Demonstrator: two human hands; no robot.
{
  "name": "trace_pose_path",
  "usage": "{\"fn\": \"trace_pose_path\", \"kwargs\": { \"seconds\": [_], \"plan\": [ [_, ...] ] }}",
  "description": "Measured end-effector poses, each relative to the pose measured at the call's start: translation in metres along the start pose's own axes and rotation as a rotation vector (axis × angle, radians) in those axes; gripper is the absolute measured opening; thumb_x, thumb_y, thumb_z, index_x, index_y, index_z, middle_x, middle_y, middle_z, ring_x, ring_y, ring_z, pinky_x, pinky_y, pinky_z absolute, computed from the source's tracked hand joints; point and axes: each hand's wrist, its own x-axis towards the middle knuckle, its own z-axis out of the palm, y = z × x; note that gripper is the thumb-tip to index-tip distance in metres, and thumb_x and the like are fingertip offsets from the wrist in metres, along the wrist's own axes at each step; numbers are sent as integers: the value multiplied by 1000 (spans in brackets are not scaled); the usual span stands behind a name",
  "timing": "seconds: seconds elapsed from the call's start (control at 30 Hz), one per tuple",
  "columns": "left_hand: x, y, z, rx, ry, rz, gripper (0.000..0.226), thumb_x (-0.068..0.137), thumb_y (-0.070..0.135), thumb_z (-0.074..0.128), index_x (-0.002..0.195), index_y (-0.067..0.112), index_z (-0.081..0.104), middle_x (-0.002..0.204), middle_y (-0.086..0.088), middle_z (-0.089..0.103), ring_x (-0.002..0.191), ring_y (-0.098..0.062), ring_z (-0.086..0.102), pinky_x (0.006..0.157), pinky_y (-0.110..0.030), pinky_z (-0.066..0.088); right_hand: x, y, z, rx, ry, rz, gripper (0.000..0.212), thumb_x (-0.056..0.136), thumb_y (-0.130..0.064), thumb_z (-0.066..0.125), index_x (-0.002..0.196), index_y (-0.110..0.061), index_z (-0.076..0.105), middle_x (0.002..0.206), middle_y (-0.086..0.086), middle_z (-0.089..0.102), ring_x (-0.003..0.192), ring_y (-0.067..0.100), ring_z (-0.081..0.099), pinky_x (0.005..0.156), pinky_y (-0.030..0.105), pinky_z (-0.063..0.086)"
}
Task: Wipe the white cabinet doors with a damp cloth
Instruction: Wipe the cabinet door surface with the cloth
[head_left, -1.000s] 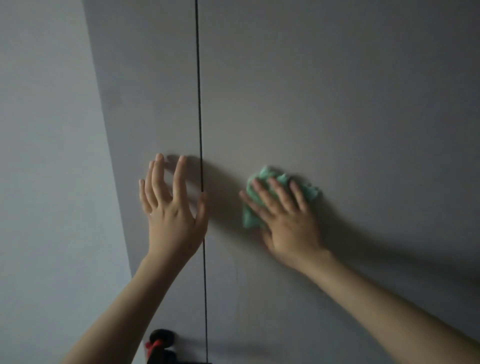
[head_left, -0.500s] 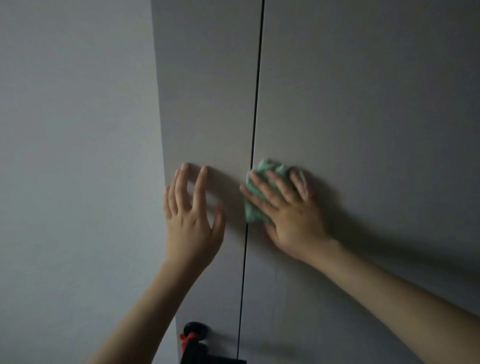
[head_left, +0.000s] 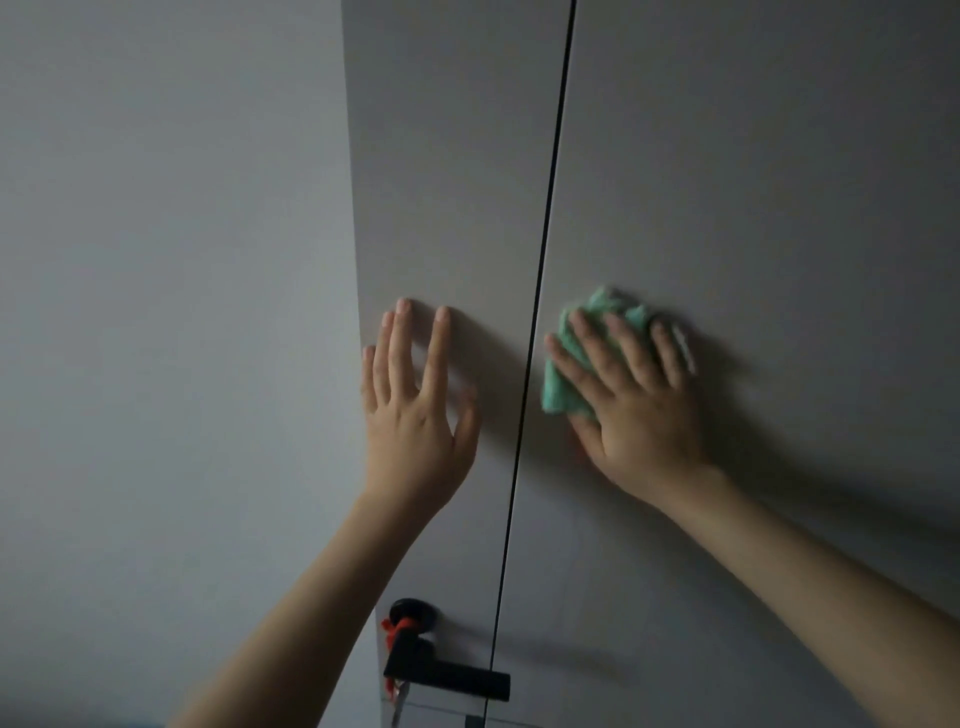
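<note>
A green cloth (head_left: 563, 374) is pressed flat by the right hand (head_left: 636, 410) (fingers spread) right of the door gap (head_left: 540, 291); the left hand (head_left: 415, 415), fingers spread, is laid left of it.

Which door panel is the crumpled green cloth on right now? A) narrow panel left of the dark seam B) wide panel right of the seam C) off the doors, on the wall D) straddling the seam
B: the crumpled green cloth lies flat under the right hand on the wide white door panel, wholly right of the dark seam; the left hand rests bare on the narrow panel.
</note>
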Motion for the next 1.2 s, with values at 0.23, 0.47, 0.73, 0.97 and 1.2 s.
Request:
{"fn": "trace_pose_path", "kwargs": {
  "seconds": [0.23, 0.47, 0.73, 0.97, 1.2],
  "plan": [
    [0, 3, 3, 5, -20, -18, 70, 93, 36, 44, 152, 19, 11, 159, -15, 1, 146, -26, -7, 119, -46, 3, -46, -28, -1, -29, -113, -189, 52, 85, -34, 43, 135, -25, 50, 144, -1, 41, 130, 25, 45, 110, 48, 21],
    [-2, 1, 4, 27, -19, -11, 70, 93, 35, 45, 152, 18, 12, 159, -14, -1, 145, -24, -9, 119, -46, 3, -11, 5, -5, -32, -40, 49, 63, 87, -38, 45, 147, -27, 31, 155, -2, 20, 141, 27, 22, 117, 48, 6],
    [-13, 2, 7, 1, -45, -32, 69, 92, 36, 42, 152, 19, 14, 159, -15, 0, 147, -27, -6, 118, -50, 6, -91, -23, -10, -55, -317, -304, 50, 80, -32, 41, 128, -34, 54, 134, -9, 55, 120, 18, 57, 111, 42, 15],
    [-23, 14, 15, -38, -58, -83, 72, 91, 34, 46, 152, 16, 13, 158, -20, 0, 147, -32, -3, 119, -48, 4, -23, 0, -1, -30, -47, 184, 65, 88, -37, 45, 149, -27, 25, 156, 0, 20, 143, 30, 16, 117, 48, 0],
    [-37, 25, 22, -71, -82, -104, 73, 91, 33, 47, 152, 14, 12, 158, -20, -1, 146, -32, -4, 119, -49, 2, -123, -20, -4, -49, -331, -257, 70, 61, -33, 78, 127, -31, 57, 130, -7, 59, 118, 19, 58, 112, 42, 13]
  ]
}}
